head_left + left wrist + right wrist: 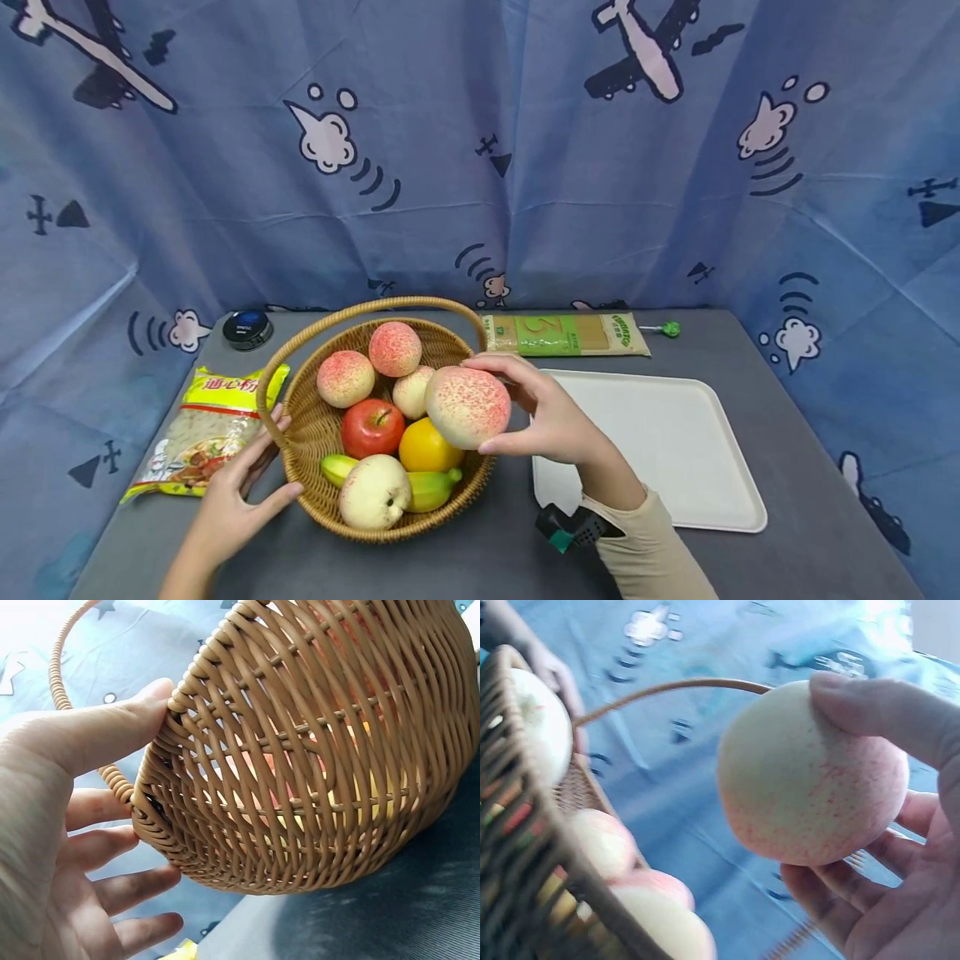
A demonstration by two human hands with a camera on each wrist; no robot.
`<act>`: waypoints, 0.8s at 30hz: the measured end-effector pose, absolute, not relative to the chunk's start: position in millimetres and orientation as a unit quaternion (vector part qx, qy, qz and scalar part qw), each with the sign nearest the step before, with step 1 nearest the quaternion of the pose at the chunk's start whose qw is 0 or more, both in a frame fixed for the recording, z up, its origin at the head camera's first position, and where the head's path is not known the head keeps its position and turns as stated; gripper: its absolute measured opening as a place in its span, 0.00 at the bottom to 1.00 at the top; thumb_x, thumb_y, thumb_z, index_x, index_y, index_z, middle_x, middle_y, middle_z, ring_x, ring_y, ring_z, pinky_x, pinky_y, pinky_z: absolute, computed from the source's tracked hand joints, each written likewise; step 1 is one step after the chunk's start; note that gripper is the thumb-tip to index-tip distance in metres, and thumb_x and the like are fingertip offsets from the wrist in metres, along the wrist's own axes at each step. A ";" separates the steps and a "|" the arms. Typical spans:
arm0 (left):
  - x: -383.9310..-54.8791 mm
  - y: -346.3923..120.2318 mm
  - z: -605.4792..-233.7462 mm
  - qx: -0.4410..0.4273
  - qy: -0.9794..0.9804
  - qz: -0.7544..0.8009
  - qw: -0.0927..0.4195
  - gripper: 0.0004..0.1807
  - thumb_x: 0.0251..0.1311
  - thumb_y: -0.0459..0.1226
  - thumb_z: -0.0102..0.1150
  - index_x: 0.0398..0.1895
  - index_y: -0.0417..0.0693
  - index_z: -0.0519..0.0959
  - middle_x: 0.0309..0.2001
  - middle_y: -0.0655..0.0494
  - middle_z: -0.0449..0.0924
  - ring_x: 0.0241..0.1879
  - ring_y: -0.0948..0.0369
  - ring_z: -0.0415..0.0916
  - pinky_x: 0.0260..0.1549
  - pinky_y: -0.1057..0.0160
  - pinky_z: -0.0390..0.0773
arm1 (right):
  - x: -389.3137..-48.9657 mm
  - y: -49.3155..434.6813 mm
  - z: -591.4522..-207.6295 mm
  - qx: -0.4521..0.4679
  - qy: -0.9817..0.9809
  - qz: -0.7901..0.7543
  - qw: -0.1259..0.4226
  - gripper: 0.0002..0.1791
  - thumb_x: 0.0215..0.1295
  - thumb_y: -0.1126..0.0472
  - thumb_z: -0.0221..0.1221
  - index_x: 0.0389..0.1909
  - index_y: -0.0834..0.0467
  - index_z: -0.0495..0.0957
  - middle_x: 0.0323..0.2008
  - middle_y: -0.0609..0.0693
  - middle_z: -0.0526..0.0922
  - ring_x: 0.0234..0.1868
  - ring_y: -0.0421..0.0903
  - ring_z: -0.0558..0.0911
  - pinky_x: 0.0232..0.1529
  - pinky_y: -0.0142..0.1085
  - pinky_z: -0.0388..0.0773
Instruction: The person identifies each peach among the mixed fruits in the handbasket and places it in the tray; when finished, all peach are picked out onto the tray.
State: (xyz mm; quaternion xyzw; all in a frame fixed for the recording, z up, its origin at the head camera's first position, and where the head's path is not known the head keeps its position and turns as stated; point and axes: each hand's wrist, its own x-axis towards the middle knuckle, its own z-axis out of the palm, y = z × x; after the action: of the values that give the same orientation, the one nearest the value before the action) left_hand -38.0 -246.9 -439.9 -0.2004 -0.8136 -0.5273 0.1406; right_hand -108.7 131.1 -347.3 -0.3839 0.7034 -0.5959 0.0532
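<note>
My right hand [551,408] holds a large peach [468,408] over the right side of a wicker basket [377,533], thumb and fingers around the fruit. In the right wrist view the same peach [810,776] is clear of the rim. At the basket's left side, my left hand [238,487] touches the rim near the handle's base, thumb and fingers spread and fairly straight. Inside the basket are a red apple [372,428], an orange [427,447], two reddish peaches [346,379], a smaller pale peach [411,393], a banana [437,490] and a pale round fruit [371,493].
A white tray [660,442] lies to the right. Behind it is a green noodle pack [566,333], with a green-tipped stick [670,329] beside it. A yellow-topped food bag [206,429] lies left of the basket. Farther back is a round black object [247,330].
</note>
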 end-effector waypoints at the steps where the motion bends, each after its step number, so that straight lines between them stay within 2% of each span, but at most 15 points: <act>1: -37.5 -247.1 -439.6 -0.198 -0.815 -0.526 0.140 0.45 0.39 0.16 0.67 0.67 0.33 0.63 0.71 0.43 0.57 0.67 0.71 0.60 0.61 0.79 0.65 | -105.6 138.4 -348.3 -0.376 0.708 -0.596 0.040 0.44 0.43 0.72 0.72 0.65 0.59 0.66 0.62 0.55 0.68 0.59 0.46 0.72 0.59 0.35 0.77; 9: -35.4 -248.4 -434.9 -0.203 -0.822 -0.514 0.136 0.44 0.39 0.16 0.67 0.66 0.31 0.64 0.72 0.40 0.54 0.68 0.70 0.58 0.62 0.78 0.64 | -93.0 187.8 -359.9 -0.295 0.747 -0.591 -0.069 0.46 0.40 0.80 0.69 0.65 0.66 0.63 0.60 0.53 0.69 0.58 0.42 0.73 0.56 0.26 0.76; 14: -36.2 -248.4 -435.8 -0.206 -0.822 -0.514 0.134 0.43 0.39 0.17 0.67 0.66 0.31 0.64 0.72 0.39 0.54 0.68 0.69 0.59 0.63 0.78 0.64 | -103.0 206.1 -378.6 -0.205 0.793 -0.560 -0.126 0.44 0.41 0.77 0.70 0.65 0.62 0.66 0.59 0.55 0.70 0.56 0.37 0.71 0.53 0.19 0.73; 18: -37.9 -248.0 -438.1 -0.211 -0.817 -0.519 0.137 0.45 0.38 0.16 0.67 0.66 0.31 0.63 0.72 0.40 0.54 0.69 0.69 0.58 0.63 0.78 0.64 | -117.0 214.9 -397.3 -0.129 0.824 -0.537 -0.124 0.42 0.46 0.71 0.71 0.66 0.59 0.66 0.61 0.55 0.69 0.54 0.37 0.70 0.51 0.16 0.71; 21: -38.8 -248.2 -439.6 -0.211 -0.815 -0.522 0.135 0.46 0.38 0.16 0.67 0.67 0.32 0.62 0.72 0.39 0.54 0.69 0.69 0.58 0.63 0.77 0.64 | -126.8 219.8 -413.2 -0.089 0.843 -0.519 -0.109 0.42 0.49 0.66 0.71 0.67 0.59 0.64 0.64 0.56 0.67 0.56 0.42 0.70 0.54 0.24 0.72; 24: -38.8 -248.9 -440.5 -0.212 -0.813 -0.527 0.129 0.46 0.39 0.15 0.66 0.67 0.31 0.61 0.72 0.39 0.52 0.69 0.68 0.57 0.63 0.77 0.64 | -135.2 223.1 -428.9 -0.066 0.850 -0.515 -0.090 0.43 0.50 0.64 0.71 0.67 0.61 0.62 0.65 0.59 0.66 0.59 0.50 0.69 0.62 0.40 0.71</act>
State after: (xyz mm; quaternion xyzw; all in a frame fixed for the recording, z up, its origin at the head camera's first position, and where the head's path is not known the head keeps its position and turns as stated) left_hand -38.8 -248.9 -440.5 -0.2119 -0.8126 -0.5273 0.1290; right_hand -135.2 223.1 -428.9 -0.0656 0.8501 -0.5147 -0.0902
